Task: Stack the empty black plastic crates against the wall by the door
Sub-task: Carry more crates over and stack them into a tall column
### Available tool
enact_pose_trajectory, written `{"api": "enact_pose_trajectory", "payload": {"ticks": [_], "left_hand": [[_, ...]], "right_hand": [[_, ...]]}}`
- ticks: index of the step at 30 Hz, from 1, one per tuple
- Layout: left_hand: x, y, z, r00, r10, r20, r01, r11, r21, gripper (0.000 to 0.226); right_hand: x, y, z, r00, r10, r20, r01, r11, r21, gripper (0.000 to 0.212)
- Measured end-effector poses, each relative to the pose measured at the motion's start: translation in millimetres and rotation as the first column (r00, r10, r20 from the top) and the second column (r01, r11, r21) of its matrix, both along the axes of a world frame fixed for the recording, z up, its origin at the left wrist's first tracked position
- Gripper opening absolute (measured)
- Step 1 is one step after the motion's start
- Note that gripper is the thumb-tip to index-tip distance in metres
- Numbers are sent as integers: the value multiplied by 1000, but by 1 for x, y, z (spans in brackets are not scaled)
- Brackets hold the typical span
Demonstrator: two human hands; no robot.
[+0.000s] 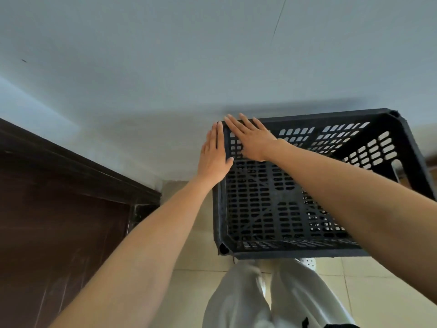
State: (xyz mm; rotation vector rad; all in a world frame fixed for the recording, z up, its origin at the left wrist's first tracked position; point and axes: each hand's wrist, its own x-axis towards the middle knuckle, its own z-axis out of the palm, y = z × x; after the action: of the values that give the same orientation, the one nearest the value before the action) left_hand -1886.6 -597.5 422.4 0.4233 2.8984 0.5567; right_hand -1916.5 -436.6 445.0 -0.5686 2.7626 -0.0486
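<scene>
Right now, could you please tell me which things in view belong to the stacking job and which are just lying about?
For the job: black crate, left hand flat on its outer side, right hand flat at its far corner, wall, dark door.
Just there: tiled floor, light trousers, white perforated item below the crate.
</scene>
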Motion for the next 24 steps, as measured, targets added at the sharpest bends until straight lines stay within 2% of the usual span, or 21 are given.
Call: {"api": "enact_pose_trajectory", "payload": {"ticks": [6, 12, 17, 20, 24], "left_hand": [[28, -24, 11, 998, 60, 32, -59, 998, -15, 98], [66, -30, 13, 996, 84, 10, -83, 995, -51, 99], [112, -28, 16, 981, 182, 64, -179, 982, -54, 98], [144, -24, 16, 958, 267, 104, -254, 959, -122, 90], [169, -15, 17, 942, 321, 96, -309, 943, -121, 82]], "right_hand": [[24, -2, 20, 999, 24, -39, -25, 999, -45, 94], [59, -16, 18, 991, 128, -40, -130, 990, -54, 94], [91, -26, 17, 966, 256, -39, -257, 966, -15, 86], [112, -28, 13, 939, 343, -28, -342, 939, 33, 84], [132, -34, 8, 934, 354, -57, -354, 935, 7, 91]]}}
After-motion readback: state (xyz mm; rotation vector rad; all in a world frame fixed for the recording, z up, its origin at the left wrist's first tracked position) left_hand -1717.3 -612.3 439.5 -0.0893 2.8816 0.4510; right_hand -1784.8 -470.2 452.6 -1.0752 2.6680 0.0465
